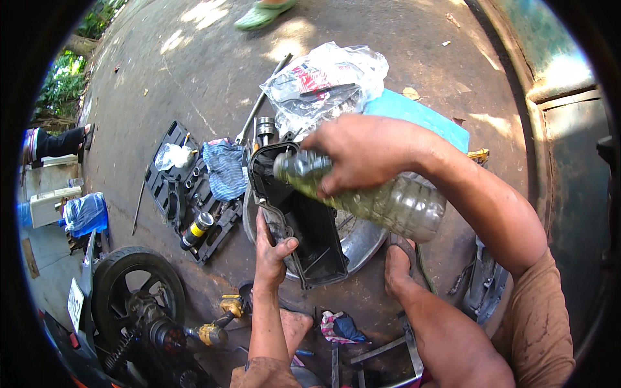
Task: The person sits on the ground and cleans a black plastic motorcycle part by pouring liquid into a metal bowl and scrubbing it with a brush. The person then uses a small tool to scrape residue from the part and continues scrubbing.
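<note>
My left hand [270,257] grips the near left edge of a black plastic housing [317,249], its thumb sticking out along the rim. The housing is a deep, open box shape, tilted above a round silver basin [370,244]. My right hand [365,152] is wrapped over a clear, ribbed plastic bottle [414,210] tinted greenish. It lies nearly on its side, its narrower end over the far part of the housing. Whether liquid runs out of it I cannot tell. A shiny metal cylinder [264,129] stands just beyond the housing.
An open black tool case [174,152] with a blue striped cloth [226,169] and a can [196,231] lies left. A motorcycle wheel [137,284] and yellow power tool [212,333] are lower left. Beyond are a plastic bag [330,81] and blue sheet [424,119].
</note>
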Demonstrator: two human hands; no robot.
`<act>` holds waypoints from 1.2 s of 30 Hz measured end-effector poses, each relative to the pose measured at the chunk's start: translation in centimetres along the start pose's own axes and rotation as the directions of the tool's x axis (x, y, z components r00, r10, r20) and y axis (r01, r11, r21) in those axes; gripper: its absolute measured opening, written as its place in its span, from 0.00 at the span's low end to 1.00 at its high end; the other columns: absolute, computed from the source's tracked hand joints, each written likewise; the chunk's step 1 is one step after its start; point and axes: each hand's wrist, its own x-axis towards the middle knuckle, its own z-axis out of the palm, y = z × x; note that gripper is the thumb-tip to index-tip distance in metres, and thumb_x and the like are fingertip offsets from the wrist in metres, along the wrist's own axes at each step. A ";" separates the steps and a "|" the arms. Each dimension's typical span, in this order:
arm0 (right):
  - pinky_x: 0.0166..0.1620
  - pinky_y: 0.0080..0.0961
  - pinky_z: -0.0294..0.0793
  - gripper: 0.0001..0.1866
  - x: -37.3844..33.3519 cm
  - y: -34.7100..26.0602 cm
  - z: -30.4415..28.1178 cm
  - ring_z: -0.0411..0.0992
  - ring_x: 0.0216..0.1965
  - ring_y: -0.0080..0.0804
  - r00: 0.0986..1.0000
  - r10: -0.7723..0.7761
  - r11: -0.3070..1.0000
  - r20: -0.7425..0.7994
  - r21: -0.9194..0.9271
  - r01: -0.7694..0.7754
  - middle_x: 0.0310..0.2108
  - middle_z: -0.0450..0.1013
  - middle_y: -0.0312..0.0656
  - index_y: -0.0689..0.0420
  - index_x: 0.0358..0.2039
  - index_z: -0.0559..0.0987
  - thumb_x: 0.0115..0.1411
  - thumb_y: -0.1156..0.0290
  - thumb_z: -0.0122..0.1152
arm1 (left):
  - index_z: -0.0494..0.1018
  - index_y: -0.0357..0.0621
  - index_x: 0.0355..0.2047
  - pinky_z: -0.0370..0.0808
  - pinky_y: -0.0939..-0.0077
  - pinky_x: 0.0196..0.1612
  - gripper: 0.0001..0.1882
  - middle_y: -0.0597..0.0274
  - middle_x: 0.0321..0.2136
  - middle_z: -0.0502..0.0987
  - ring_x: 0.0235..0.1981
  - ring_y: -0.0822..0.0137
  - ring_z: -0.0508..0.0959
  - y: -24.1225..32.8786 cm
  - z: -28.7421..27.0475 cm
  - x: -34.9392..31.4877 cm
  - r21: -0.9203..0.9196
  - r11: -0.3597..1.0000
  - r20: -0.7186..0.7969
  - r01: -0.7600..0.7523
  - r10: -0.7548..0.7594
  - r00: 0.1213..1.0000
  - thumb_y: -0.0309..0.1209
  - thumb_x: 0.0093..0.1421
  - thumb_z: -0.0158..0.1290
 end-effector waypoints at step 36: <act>0.50 0.42 0.77 0.22 -5.2 -0.6 6.4 0.79 0.45 0.53 0.957 0.008 0.995 0.288 0.093 -0.036 0.36 0.79 0.59 0.66 0.41 0.81 0.48 0.65 0.70 | 0.45 0.40 0.73 0.65 0.70 0.59 0.60 0.55 0.62 0.62 0.57 0.63 0.68 1.1 -0.8 3.3 -0.035 0.997 -0.095 -0.070 0.066 0.993 0.40 0.43 0.66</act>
